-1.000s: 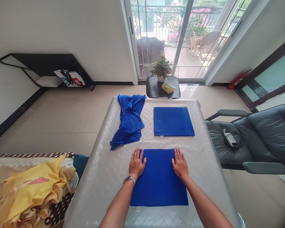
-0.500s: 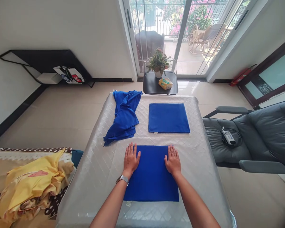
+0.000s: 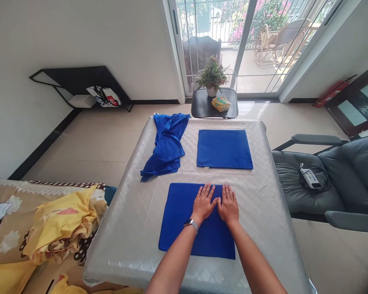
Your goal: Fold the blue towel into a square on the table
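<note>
A blue cloth [image 3: 184,220] lies spread in a flat rectangle on the near half of the covered table. My left hand [image 3: 203,203] rests palm down on its upper middle, fingers stretched out, a watch on the wrist. Close beside it my right hand [image 3: 228,205] lies flat by the cloth's upper right corner, the two thumbs almost meeting. Beyond them sits a second blue cloth [image 3: 224,149], also a neat rectangle with a small tag at its front edge. To its left is a crumpled heap of blue cloth [image 3: 167,143].
A quilted silvery cover [image 3: 131,228] drapes the table. Behind stands a black folding chair [image 3: 199,108] with a potted plant [image 3: 213,75] and a yellow tissue pack [image 3: 221,103]. A grey armchair [image 3: 306,159] flanks the right; yellow fabric [image 3: 61,216] lies on a bed at left.
My left hand has slid right across the cloth, from its left edge to beside my right hand. The right hand stays near the right corner. The view has shifted slightly left.
</note>
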{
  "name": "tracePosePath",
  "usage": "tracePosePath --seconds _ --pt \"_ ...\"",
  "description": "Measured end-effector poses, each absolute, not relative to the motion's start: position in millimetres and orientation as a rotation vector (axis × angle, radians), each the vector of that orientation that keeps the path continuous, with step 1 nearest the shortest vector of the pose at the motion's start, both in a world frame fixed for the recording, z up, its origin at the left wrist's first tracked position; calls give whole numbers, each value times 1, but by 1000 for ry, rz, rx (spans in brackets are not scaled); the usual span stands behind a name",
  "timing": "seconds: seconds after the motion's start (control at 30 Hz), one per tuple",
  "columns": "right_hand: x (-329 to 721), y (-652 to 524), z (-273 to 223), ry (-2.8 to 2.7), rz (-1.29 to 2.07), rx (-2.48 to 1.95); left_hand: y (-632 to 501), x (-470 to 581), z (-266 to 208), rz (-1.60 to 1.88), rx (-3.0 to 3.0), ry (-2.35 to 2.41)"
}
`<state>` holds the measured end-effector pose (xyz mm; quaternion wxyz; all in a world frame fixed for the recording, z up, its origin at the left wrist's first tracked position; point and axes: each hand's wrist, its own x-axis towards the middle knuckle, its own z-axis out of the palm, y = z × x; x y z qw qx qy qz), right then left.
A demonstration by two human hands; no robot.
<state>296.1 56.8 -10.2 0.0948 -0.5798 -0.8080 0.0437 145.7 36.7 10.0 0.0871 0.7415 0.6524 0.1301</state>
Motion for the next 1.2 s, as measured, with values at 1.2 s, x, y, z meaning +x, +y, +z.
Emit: tracePosePath --seconds 1.2 --pt "294 59 -9 -2393 29 -1831 -10 -20 -4 418 1957 2322"
